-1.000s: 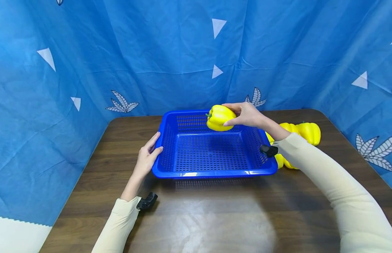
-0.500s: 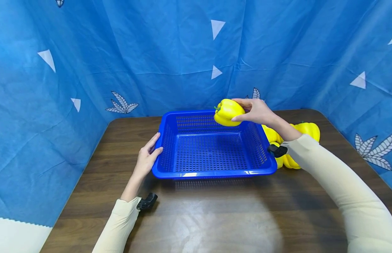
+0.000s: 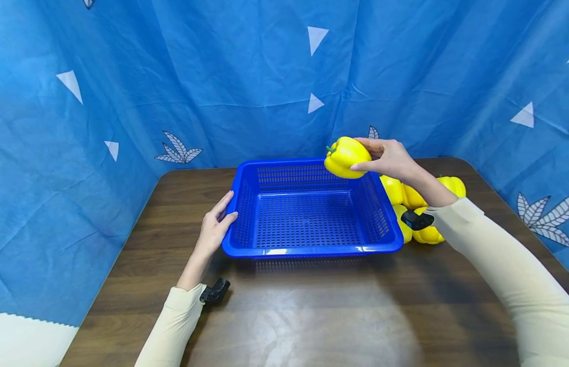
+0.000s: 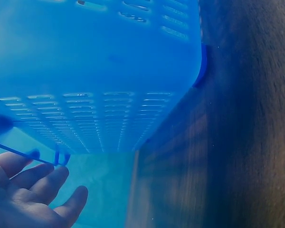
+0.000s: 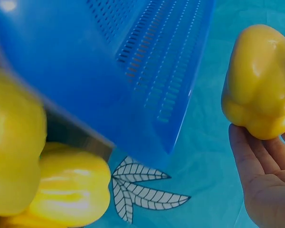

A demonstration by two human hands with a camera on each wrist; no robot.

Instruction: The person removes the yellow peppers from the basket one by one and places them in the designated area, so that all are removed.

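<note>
My right hand (image 3: 391, 159) holds a yellow bell pepper (image 3: 346, 157) in the air over the back right corner of a blue plastic basket (image 3: 312, 250). The thumb is on the near side, and the pepper's green stem points left. In the right wrist view this pepper (image 5: 256, 80) stands apart from the basket wall (image 5: 80, 71). My left hand (image 3: 212, 229) rests against the basket's left rim, thumb and forefinger touching it. The left wrist view shows the fingers (image 4: 50, 183) fairly straight at the rim, outside the slotted wall (image 4: 99, 57). The basket's inside is bare.
Several more yellow bell peppers (image 3: 429, 234) lie close together on the wooden table (image 3: 275, 311), right of the basket and partly behind my right forearm. A blue patterned curtain (image 3: 261, 76) hangs behind the table and along both sides.
My right hand has moved the bell pepper to the right and a little up, from over the basket's middle back towards its back right corner. The left hand and basket stay put.
</note>
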